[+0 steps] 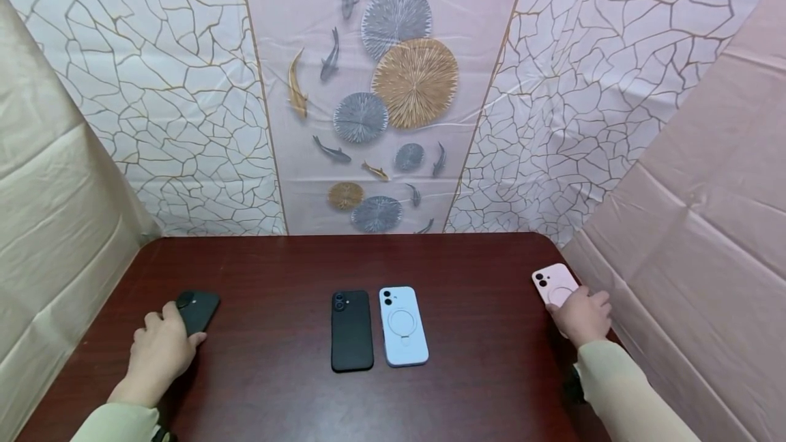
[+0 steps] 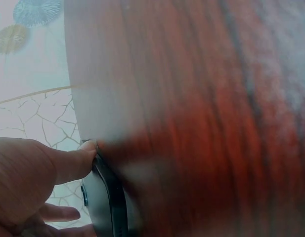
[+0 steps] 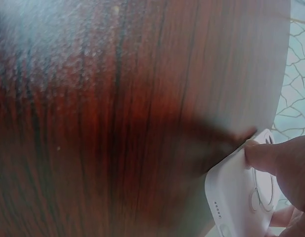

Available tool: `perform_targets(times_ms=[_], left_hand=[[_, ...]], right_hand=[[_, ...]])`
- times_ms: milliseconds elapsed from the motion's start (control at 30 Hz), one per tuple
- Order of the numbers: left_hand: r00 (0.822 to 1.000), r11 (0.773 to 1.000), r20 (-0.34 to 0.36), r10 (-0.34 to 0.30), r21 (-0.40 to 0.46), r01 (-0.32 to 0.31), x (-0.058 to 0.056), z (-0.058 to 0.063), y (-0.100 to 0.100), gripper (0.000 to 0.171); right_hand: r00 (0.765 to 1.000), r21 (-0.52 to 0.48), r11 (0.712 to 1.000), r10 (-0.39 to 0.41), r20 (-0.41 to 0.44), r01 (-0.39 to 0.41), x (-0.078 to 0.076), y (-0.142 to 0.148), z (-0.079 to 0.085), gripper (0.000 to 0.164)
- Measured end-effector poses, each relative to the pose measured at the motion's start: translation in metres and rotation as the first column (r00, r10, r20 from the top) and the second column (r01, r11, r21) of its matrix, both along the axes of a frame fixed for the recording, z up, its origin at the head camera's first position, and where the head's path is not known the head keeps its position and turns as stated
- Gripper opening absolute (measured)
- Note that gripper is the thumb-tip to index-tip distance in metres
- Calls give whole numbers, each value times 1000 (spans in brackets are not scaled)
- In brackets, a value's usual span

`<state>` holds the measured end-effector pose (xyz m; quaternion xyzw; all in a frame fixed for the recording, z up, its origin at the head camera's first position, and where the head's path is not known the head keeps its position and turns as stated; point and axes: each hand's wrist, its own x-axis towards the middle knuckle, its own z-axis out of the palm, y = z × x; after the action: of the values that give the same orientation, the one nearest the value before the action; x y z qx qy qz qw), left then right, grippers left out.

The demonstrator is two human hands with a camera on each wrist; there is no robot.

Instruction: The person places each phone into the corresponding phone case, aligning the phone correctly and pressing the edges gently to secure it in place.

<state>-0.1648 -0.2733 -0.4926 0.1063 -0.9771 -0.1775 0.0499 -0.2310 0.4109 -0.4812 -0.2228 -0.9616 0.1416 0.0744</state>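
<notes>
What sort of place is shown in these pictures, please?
Probably a small screened-off indoor booth; its purpose is unclear. A patterned backdrop hangs behind a reddish-brown table, and creased plain cloth flanks the table on both sides.

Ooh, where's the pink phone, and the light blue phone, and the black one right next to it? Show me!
Pink phone [image 3: 235,183]: right wrist view, on its back.
Light blue phone [image 1: 402,323]: head view, inside the ring on its back.
Black phone [image 1: 353,334]: head view, on its plain back.

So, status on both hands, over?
Left hand grips dark-green phone. Right hand grips pink phone. Black phone, blue phone lie between hands. No obstruction seen.
</notes>
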Motion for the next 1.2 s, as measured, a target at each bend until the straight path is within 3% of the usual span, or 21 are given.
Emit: perform_targets(times_ms=[133,400,567,767,933,1067,1200], left_hand=[[1000,1000,12,-15,12,15,-2,4,0,82],[993,999,112,-30,36,27,-8,12,1,90],[996,998,85,-33,47,29,-10,13,3,88],[994,994,27,-102,40,100,-14,17,5,68],[979,990,156,-129,83,118,-19,26,6,60],[960,976,234,-156,184,114,-19,32,7,42],[955,934,205,-212,331,136,-16,34,10,24]], right_hand=[[1000,-2,1000,3,-11,-3,0,0,1,69],[999,11,999,36,-22,-36,-2,5,5,62],[999,-29,999,45,4,-45,-5,10,11,43],[998,-74,996,57,37,-54,-5,15,17,35],[997,-96,993,77,19,-74,-7,13,20,36],[996,-114,990,88,-3,-88,-9,6,26,34],[990,-144,980,135,-41,-140,-9,-6,30,32]])
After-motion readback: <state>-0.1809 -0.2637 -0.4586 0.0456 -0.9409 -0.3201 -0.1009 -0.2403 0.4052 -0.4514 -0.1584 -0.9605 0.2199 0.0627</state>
